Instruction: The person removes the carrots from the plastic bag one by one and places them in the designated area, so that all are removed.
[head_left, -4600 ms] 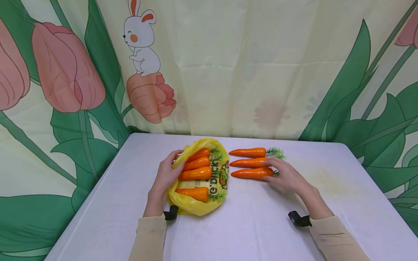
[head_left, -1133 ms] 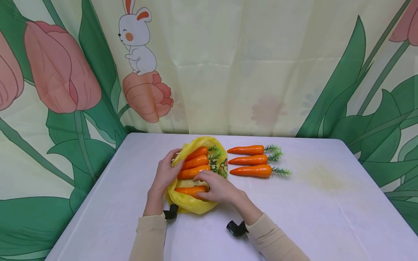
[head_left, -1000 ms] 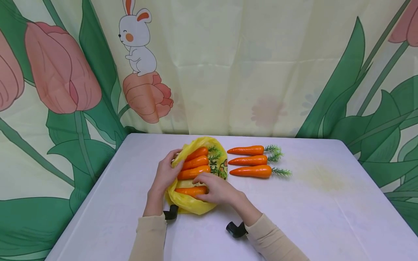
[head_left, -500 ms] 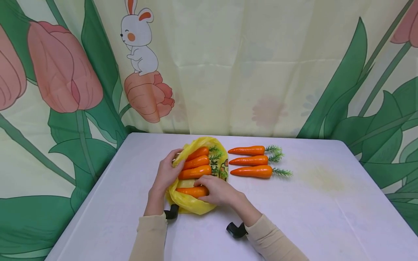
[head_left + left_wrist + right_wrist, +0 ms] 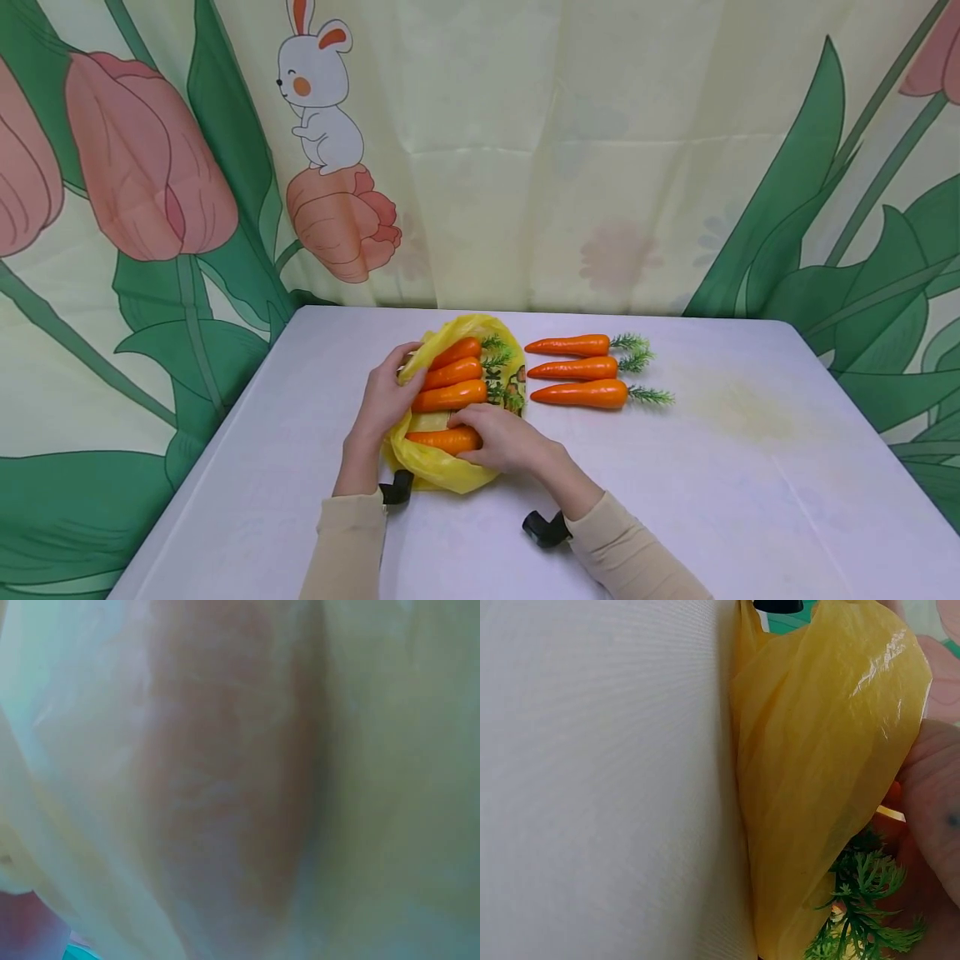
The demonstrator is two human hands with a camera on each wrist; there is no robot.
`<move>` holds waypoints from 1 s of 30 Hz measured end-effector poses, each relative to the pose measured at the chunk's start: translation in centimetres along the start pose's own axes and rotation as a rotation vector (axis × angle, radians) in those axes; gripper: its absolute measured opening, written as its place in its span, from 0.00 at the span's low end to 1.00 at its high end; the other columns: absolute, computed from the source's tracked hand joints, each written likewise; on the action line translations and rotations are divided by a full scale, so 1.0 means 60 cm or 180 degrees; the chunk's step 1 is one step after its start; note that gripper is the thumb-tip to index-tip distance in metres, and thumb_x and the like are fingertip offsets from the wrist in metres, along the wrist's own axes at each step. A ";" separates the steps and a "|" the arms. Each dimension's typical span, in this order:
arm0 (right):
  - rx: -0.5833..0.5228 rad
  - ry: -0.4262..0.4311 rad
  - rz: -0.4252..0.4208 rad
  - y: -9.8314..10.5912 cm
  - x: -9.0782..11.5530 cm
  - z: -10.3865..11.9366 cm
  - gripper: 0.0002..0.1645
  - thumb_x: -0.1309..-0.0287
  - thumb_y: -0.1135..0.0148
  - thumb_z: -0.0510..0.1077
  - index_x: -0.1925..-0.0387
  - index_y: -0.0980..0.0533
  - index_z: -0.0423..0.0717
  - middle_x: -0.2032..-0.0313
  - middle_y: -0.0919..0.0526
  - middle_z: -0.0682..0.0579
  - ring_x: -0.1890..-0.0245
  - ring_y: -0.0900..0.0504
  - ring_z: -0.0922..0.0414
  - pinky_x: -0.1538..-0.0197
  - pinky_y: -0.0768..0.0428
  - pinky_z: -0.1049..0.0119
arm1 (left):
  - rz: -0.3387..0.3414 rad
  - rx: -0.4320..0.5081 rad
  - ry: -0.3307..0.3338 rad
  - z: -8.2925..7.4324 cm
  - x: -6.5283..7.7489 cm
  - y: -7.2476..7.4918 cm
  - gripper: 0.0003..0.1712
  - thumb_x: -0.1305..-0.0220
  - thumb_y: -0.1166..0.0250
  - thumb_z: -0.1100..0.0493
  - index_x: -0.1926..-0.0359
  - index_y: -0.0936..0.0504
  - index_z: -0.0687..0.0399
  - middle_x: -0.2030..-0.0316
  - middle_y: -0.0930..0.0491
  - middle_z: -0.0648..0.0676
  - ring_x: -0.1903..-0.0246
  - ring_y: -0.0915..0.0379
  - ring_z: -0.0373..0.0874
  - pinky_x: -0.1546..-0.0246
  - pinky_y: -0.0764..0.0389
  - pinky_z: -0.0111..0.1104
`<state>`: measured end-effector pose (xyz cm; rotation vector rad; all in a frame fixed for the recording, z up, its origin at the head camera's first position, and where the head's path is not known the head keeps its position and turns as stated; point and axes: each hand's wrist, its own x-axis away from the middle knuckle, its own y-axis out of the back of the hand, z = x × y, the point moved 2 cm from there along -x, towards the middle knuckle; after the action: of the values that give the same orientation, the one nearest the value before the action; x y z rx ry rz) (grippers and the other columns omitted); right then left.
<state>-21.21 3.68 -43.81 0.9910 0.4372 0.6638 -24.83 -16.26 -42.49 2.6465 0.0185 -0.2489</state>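
Note:
A yellow plastic bag point(image 5: 450, 476) lies with its mouth spread wide, several orange carrots with green tops inside it. At the bag's left rim my left hand point(image 5: 381, 402) holds the plastic between thumb and fingers. My right hand point(image 5: 504, 437) reaches into the bag from the right and grips the thick end of the front carrot point(image 5: 442, 440), whose leaves it hides in the head view. In the right wrist view, green leaves point(image 5: 866, 889) show between the bag and my palm. Blurred plastic fills the left wrist view. Deeper in the bag, more carrots point(image 5: 453, 396) lie side by side.
Three carrots point(image 5: 579, 394) lie in a row on the white table point(image 5: 675, 517), right of the bag, tops pointing right. A curtain point(image 5: 525, 167) printed with tulips and a rabbit hangs behind the table. Each wrist wears a small black camera point(image 5: 545, 529).
My right hand has left the three carrots on the table and moved left into the bag. Its fingers have closed onto the front carrot. My left hand stays at the rim.

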 end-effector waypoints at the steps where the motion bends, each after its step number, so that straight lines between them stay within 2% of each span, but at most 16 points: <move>1: 0.0007 0.0005 -0.0005 0.001 0.001 0.000 0.22 0.39 0.28 0.47 0.45 0.20 0.46 0.51 0.18 0.55 0.50 0.21 0.57 0.43 0.23 0.62 | 0.0005 0.0000 0.0013 0.000 0.000 0.000 0.25 0.29 0.38 0.61 0.33 0.27 0.51 0.47 0.21 0.59 0.51 0.23 0.54 0.47 0.20 0.48; 11: -0.0114 -0.0003 -0.0005 0.018 0.004 -0.004 0.23 0.39 0.29 0.49 0.45 0.20 0.46 0.49 0.18 0.54 0.48 0.22 0.56 0.41 0.25 0.60 | 0.0016 0.0005 0.0078 0.001 -0.001 -0.001 0.24 0.29 0.37 0.60 0.33 0.27 0.50 0.46 0.21 0.58 0.50 0.23 0.54 0.46 0.20 0.47; 21: -0.0104 0.0087 -0.0192 0.039 0.008 -0.005 0.19 0.39 0.29 0.45 0.47 0.20 0.47 0.51 0.18 0.56 0.50 0.22 0.56 0.43 0.23 0.60 | 0.0014 0.0004 0.0065 0.002 -0.002 0.000 0.25 0.29 0.37 0.61 0.33 0.27 0.52 0.45 0.21 0.59 0.48 0.23 0.54 0.46 0.21 0.49; 30: -0.0210 -0.0112 -0.0275 0.064 0.024 -0.013 0.25 0.40 0.27 0.45 0.42 0.21 0.47 0.45 0.20 0.52 0.44 0.24 0.52 0.38 0.26 0.54 | 0.0007 0.0011 -0.0002 0.005 -0.003 0.000 0.26 0.29 0.37 0.61 0.32 0.28 0.53 0.46 0.21 0.59 0.50 0.22 0.54 0.48 0.20 0.48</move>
<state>-21.86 6.62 -40.91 0.9150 0.4223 0.5787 -25.09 -16.40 -42.71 2.6497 0.0148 -0.2490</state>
